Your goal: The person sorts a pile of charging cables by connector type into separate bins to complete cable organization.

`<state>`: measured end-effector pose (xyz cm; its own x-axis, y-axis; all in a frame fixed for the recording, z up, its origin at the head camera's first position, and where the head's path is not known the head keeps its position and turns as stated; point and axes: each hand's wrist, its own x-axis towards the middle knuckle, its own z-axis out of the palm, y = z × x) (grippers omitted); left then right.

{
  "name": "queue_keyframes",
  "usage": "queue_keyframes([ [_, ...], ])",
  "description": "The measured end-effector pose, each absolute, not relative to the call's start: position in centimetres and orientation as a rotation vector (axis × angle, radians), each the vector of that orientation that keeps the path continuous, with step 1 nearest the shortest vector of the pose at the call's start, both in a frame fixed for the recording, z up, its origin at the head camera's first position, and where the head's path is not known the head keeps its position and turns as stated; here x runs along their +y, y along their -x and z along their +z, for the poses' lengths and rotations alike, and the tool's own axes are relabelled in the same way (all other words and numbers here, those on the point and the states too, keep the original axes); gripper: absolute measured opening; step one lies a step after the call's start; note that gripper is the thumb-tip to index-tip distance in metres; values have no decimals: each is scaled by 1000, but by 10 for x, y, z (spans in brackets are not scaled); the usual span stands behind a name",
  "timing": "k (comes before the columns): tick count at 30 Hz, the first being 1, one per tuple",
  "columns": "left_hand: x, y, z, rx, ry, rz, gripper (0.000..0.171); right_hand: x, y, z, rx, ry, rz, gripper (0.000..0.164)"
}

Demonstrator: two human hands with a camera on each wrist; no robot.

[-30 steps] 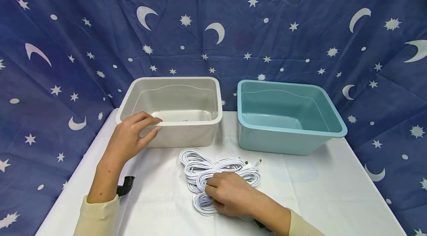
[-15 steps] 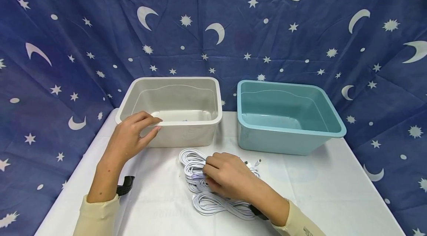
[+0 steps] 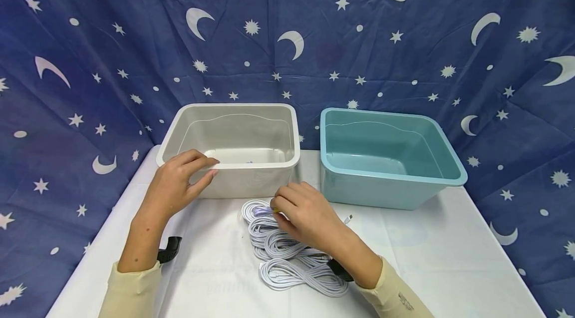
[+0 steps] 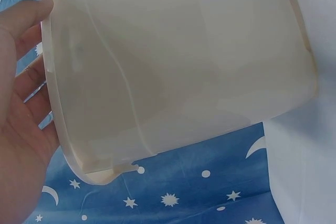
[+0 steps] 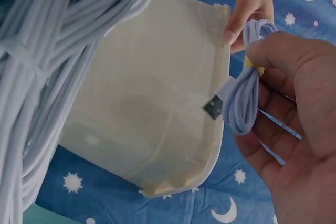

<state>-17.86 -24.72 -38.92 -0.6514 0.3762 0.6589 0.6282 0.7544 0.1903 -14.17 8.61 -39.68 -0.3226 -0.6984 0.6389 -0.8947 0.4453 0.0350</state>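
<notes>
My right hand pinches a small coiled lavender USB cable between thumb and fingers. A yellow band ties the coil, and its USB plug sticks out in the right wrist view. In the head view the held coil is close over a pile of coiled white cables on the table. My left hand grips the near rim of the off-white bin, thumb outside and fingers over the edge. A small bit of purple shows inside that bin, mostly hidden by the near wall.
A teal bin stands at the right, beside the off-white one. Both are on a white-covered table, backed by a blue curtain with moons and stars. A separate white coil lies nearest me.
My right hand has lifted the lavender cable from the near coils and moved it forward over the pile towards the off-white bin. My left hand stays at the rim.
</notes>
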Motion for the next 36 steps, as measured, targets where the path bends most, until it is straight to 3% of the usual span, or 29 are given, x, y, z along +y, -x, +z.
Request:
queue_keyframes([
  [36, -247, 178, -390, -2356, 740, -555, 19, 71, 188, -385, -1952, -1069, 676, 11],
])
